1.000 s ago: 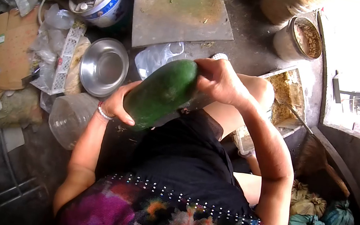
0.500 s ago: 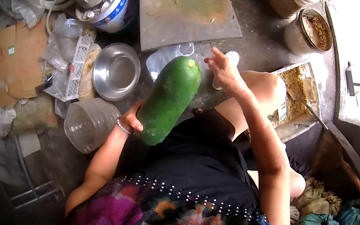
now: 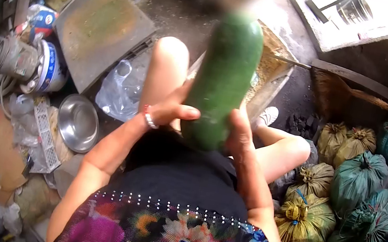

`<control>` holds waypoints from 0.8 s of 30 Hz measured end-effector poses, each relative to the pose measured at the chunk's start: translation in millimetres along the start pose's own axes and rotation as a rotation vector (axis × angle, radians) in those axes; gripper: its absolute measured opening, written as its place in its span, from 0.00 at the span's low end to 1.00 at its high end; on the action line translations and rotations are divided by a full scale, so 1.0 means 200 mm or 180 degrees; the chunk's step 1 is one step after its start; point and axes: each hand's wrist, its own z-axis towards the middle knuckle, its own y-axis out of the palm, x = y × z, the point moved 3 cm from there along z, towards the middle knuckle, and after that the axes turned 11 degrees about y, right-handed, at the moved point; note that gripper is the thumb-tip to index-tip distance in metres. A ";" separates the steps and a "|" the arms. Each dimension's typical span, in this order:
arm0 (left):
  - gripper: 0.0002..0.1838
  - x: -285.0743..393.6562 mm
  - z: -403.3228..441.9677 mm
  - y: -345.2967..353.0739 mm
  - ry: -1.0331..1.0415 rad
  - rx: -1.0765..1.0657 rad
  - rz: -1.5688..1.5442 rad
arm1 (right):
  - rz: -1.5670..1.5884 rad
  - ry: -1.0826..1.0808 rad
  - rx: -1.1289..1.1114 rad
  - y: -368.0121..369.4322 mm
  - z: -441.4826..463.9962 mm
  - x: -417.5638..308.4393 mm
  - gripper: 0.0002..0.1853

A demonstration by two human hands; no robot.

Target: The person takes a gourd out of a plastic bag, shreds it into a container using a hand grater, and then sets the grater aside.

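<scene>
Over the lap (image 3: 181, 165): wax gourd (image 3: 225, 82), clamped between left hand (image 3: 170, 110) and newly returned right hand (image 3: 241, 135); hold now two-sided.

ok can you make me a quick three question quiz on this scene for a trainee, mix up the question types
1. Multiple choice: relative to the person, where is the round, shiny metal bowl? A) to the right B) to the left C) straight ahead
2. True or false: the left hand and the right hand both touch the long, thick green vegetable.
3. Fill the gap: the knotted green and yellow plastic sacks are gathered on the person's ____ side.

Key: 1. B. 2. True. 3. right.
</scene>
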 end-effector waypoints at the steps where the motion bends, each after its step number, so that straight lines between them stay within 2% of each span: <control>1: 0.50 -0.10 0.09 0.06 -0.0103 -0.0145 0.0069 | 0.0266 -0.0095 0.0286 -0.13 -0.05 0.00 0.50; 2: 0.51 -0.20 0.17 0.12 -0.0153 -0.0501 -0.0014 | 0.0625 -0.0238 0.0387 -0.27 -0.10 0.03 0.47; 3: 0.51 -0.32 0.22 0.15 -0.0173 -0.0524 -0.0026 | 0.0858 -0.0118 0.0414 -0.40 -0.13 0.05 0.44; 5: 0.55 -0.56 0.32 0.19 -0.0658 -0.1117 0.1500 | 0.1254 -0.0119 0.0386 -0.58 -0.17 0.06 0.39; 6: 0.49 -0.47 0.42 0.26 -0.0545 -0.1688 0.1227 | 0.1603 -0.0108 0.0441 -0.69 -0.19 0.13 0.38; 7: 0.45 -0.71 0.57 0.12 -0.1612 -0.2693 0.1962 | 0.2019 -0.0090 0.0491 -0.83 -0.13 0.20 0.38; 9: 0.37 -1.03 0.83 0.01 -0.2426 -0.1849 0.1951 | 0.2604 -0.0157 0.0312 -0.96 -0.15 0.25 0.36; 11: 0.24 -1.32 1.05 -0.18 -0.1283 -0.1234 0.3210 | 0.2802 -0.0094 0.0599 -1.05 -0.13 0.30 0.34; 13: 0.17 -1.65 1.18 -0.41 -0.1285 -0.1162 0.3788 | 0.2896 0.0080 0.0813 -1.12 -0.08 0.35 0.37; 15: 0.18 -1.88 1.28 -0.53 -0.1039 -0.0755 0.4014 | 0.2893 0.0318 0.0791 -1.16 -0.06 0.35 0.37; 16: 0.21 -1.97 1.32 -0.58 -0.1606 -0.0687 0.4198 | 0.2867 0.0413 0.0850 -1.16 -0.05 0.35 0.37; 17: 0.21 -2.06 1.36 -0.61 -0.1656 -0.0761 0.4193 | 0.3001 0.0510 0.0923 -1.16 -0.04 0.34 0.38; 19: 0.22 -2.23 1.40 -0.68 -0.2239 0.0188 0.3917 | 0.3108 0.0569 0.1075 -1.19 -0.03 0.39 0.38; 20: 0.22 -2.25 1.41 -0.69 -0.2420 0.0354 0.3792 | 0.3205 0.0622 0.1152 -1.20 -0.03 0.42 0.38; 21: 0.22 -2.26 1.43 -0.67 -0.2465 0.0315 0.3798 | 0.3327 0.0626 0.1203 -1.19 -0.03 0.44 0.38; 23: 0.25 -2.23 1.42 -0.66 -0.2353 0.0939 0.3929 | 0.3450 0.0682 0.1185 -1.18 -0.02 0.46 0.38; 24: 0.23 -2.23 1.39 -0.65 -0.2186 0.1135 0.3973 | 0.3508 0.0713 0.1215 -1.17 -0.04 0.48 0.38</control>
